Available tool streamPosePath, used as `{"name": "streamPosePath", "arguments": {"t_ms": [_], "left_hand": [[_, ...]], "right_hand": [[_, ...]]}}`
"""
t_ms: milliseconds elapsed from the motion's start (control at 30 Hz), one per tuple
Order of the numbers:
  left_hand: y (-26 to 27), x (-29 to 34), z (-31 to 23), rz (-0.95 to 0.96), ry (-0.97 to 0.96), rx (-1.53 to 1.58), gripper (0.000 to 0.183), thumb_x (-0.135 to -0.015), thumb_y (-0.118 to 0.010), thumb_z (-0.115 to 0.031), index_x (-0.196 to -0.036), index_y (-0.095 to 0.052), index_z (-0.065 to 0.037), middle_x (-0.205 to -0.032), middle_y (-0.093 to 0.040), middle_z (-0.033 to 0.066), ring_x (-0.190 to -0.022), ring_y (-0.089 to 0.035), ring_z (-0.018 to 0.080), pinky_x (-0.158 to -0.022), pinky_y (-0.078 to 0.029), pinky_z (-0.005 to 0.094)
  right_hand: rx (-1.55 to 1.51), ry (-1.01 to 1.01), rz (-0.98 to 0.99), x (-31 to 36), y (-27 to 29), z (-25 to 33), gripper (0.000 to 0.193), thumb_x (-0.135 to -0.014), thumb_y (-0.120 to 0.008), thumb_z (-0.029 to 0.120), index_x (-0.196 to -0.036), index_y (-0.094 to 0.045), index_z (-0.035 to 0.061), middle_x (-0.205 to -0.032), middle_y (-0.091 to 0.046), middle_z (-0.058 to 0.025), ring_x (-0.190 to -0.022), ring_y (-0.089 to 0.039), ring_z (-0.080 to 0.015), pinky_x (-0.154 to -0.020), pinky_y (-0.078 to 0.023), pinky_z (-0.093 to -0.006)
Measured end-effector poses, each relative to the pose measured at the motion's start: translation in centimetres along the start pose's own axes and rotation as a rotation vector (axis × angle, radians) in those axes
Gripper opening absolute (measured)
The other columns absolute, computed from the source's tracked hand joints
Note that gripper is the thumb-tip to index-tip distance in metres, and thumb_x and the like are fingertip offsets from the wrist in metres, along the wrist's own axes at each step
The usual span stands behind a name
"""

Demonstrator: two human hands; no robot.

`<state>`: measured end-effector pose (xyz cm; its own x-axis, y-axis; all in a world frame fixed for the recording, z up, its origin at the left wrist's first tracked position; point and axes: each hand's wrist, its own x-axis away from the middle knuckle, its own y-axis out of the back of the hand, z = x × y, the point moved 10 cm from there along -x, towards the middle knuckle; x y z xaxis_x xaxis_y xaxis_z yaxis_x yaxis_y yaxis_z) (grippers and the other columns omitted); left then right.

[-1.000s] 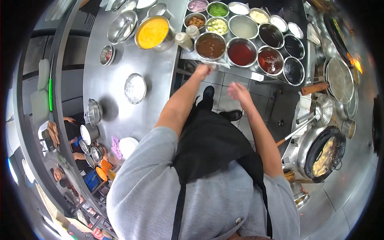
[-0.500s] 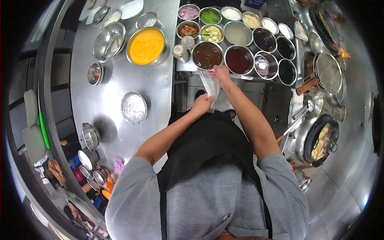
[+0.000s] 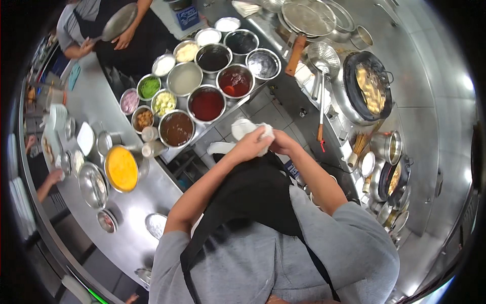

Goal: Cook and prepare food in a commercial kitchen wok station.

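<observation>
Beside steel counter (image 3: 132, 205), over tiled floor (image 3: 257, 108), left hand's grip (image 3: 249, 147) clamped on cloth (image 3: 264, 136), right hand's grip (image 3: 284, 144) unclear

A grey short-sleeved shirt (image 3: 230, 271) is worn beneath a black apron (image 3: 248, 197) with narrow black straps (image 3: 318, 269).

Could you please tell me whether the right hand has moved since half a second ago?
Yes; judged against the brown sauce bowl, the right hand has moved away from its rim, back toward the person's body.
</observation>
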<state>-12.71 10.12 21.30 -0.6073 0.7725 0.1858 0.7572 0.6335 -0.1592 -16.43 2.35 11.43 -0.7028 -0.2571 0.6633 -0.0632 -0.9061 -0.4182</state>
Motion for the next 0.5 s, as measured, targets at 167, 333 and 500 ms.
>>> {"name": "streamPosePath", "arguments": {"t_ms": [167, 333, 500], "left_hand": [[-3.9, -8.0, -3.2, 0.145, -0.097, -0.143, 0.036, -0.092, -0.058, -0.023, -0.120, -0.052, -0.001, -0.105, -0.055, 0.0045, -0.095, -0.051, 0.0126, -0.085, -0.043, 0.0284], [-0.5, -15.5, -6.9, -0.318, -0.163, -0.124, 0.023, -0.089, -0.058, -0.014, -0.109, -0.057, -0.001, -0.090, -0.060, 0.0009, -0.079, -0.053, 0.0079, -0.070, -0.044, 0.0249], [3.1, -20.4, 0.1, -0.876, 0.148, 0.092, 0.021, -0.089, -0.060, -0.016, -0.098, -0.059, 0.003, -0.089, -0.063, 0.0060, -0.079, -0.057, 0.0100, -0.070, -0.045, 0.0259]], "right_hand": [[-0.610, 0.297, 0.031, 3.2, 5.9, 6.2, 0.042, -0.092, -0.048, 0.016, -0.132, -0.046, 0.0064, -0.125, -0.055, -0.0104, -0.113, -0.055, -0.0236, -0.100, -0.041, -0.0403], [-0.558, 0.828, -0.218, 4.5, 12.2, 19.5, 0.031, -0.088, -0.050, -0.004, -0.118, -0.046, 0.0018, -0.110, -0.059, -0.0110, -0.104, -0.058, -0.0231, -0.094, -0.047, -0.0362], [-0.056, 0.970, -0.600, -1.2, 18.7, 26.2, 0.032, -0.087, -0.058, 0.004, -0.118, -0.048, 0.0045, -0.102, -0.058, -0.0064, -0.093, -0.054, -0.0136, -0.084, -0.044, -0.0291]]}}
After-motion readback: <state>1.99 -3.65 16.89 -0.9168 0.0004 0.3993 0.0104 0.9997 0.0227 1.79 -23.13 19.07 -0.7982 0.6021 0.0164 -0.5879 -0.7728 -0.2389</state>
